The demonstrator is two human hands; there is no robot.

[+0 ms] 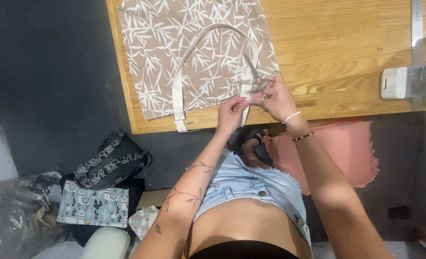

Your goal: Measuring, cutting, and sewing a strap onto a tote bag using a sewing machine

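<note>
Wooden table (347, 52) edge: left hand (232, 111) pinches strap (245, 103); right hand (276, 96) grips scissors (257, 79).

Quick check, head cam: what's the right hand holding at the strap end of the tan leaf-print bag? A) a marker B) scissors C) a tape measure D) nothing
B: the right hand grips small metal scissors, blades pointing up over the cream strap, whose end the left hand pinches at the edge of the wooden table.
</note>
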